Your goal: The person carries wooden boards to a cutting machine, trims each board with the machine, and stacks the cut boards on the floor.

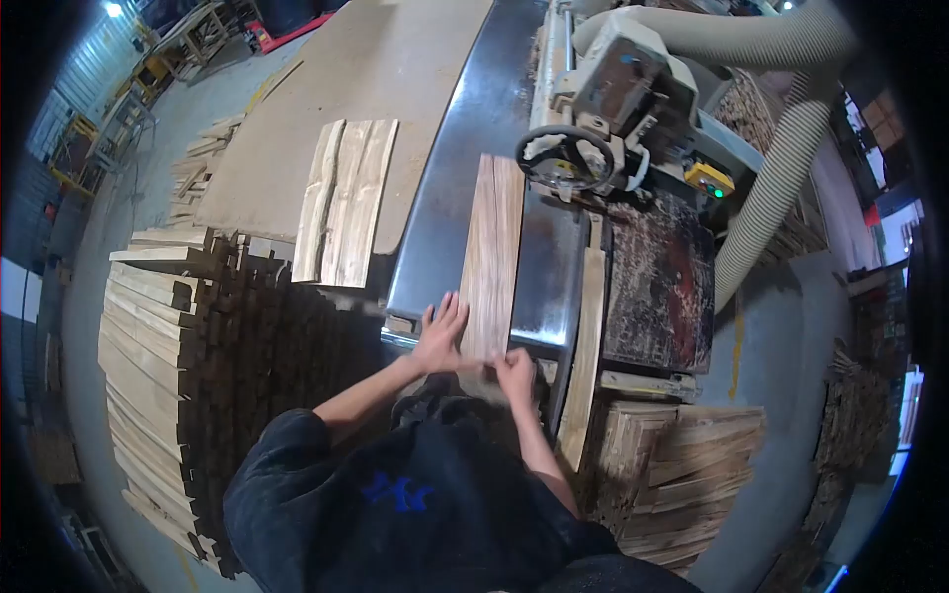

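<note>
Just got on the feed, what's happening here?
A person is standing at a woodworking machine with both hands on one long board lying on the shiny metal table. The left hand is against the board's left edge, and the right hand is at its near end. The board's far end is beside the black handwheel. More boards lie on the brown panel to the left, and a tall stack of wood stands nearby.

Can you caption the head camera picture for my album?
Left hand and right hand at the near end of a wooden board on a shiny metal table, near a handwheel.
</note>
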